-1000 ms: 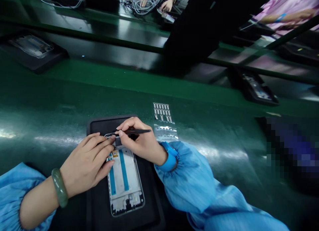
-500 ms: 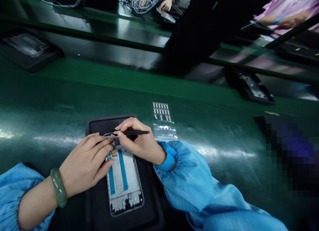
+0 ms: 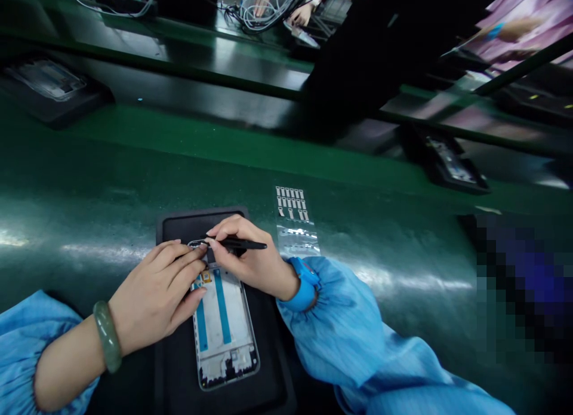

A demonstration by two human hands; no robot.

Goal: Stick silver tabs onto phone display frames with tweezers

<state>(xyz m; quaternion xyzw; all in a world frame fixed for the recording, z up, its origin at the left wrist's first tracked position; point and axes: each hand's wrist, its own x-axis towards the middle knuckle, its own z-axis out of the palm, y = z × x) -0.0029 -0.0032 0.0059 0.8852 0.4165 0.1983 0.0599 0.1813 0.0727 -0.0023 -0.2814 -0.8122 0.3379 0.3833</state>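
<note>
A phone frame (image 3: 233, 319) with two blue strips lies on a black tray (image 3: 179, 373). My right hand (image 3: 250, 257) pinches a black pen-like tool (image 3: 248, 244), its tip at the top end of the frame. Resting on the frame's upper left edge, my left hand (image 3: 163, 283) has its fingers stretched out and holds nothing. Under the fingertips, the top corner of the frame is partly hidden. A small gold-coloured connector (image 3: 206, 277) shows beside the left fingers. Behind my right hand is a sheet of small pale stickers (image 3: 290, 203).
Another phone frame (image 3: 47, 77) sits in a black tray at the far left, and one more (image 3: 452, 158) at the right. A person's hand (image 3: 302, 14) and coiled cables (image 3: 264, 9) are beyond the bench. A dark blurred object (image 3: 528, 266) lies at the right.
The tool has tilted, its rear end now a little lower. Both hands stay at the frame. The whole view has shifted slightly.
</note>
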